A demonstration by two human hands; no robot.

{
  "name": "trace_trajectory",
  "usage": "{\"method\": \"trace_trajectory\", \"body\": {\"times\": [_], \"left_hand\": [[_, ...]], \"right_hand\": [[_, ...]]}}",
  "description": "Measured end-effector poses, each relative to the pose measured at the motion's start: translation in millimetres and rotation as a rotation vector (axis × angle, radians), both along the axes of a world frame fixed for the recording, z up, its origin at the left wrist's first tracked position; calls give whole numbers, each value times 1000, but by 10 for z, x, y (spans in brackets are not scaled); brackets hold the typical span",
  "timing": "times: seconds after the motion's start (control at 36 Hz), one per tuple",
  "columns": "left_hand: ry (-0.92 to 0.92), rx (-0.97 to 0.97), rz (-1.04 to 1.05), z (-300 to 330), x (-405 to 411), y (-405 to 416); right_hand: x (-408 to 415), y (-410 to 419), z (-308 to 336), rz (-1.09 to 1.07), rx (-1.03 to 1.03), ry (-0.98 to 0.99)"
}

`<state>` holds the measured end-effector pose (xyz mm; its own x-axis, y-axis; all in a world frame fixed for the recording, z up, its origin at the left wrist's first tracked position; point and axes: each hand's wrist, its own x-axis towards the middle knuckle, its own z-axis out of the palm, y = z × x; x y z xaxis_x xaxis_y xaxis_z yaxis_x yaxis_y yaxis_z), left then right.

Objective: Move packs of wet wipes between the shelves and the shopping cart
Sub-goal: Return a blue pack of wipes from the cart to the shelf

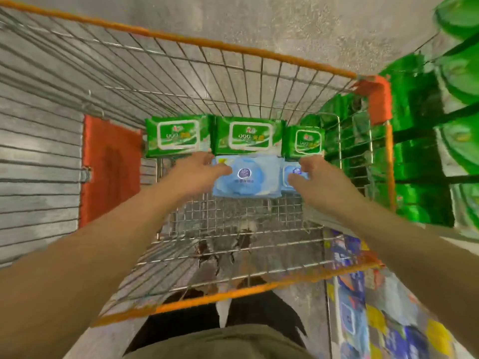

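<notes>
Head view: wire cart (259, 71) with orange rim; shelves (425, 156) of green packs stand along its right side. Three green packs (247, 137), each printed "999", line the cart's far end. Just before them lie two blue packs: the large one (248, 177) centred, the small one (291, 177) toward the right edge. Left hand (199, 172) touches the large pack, fingers extended. Right hand (313, 174) pinches the small pack.

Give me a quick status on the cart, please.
Left hand on large blue pack. Right hand gripping small blue pack. Three green packs behind.
</notes>
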<state>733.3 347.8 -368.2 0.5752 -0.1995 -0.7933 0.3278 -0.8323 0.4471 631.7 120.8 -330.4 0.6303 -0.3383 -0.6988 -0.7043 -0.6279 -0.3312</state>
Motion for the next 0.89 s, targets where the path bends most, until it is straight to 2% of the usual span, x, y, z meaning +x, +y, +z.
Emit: {"method": "trace_trajectory", "body": {"times": [0.14, 0.28, 0.5, 0.78, 0.89], "left_hand": [[65, 16, 118, -534, 42, -93], [225, 39, 314, -1041, 26, -133], [439, -122, 456, -1417, -117, -159], [431, -277, 639, -1637, -130, -173], [430, -330, 679, -1705, -132, -154]], "right_hand": [[205, 3, -604, -141, 98, 22], [340, 21, -1058, -275, 134, 60], [516, 86, -1365, -426, 224, 111], [621, 176, -1474, -549, 359, 134], [656, 311, -1490, -498, 329, 178]]}}
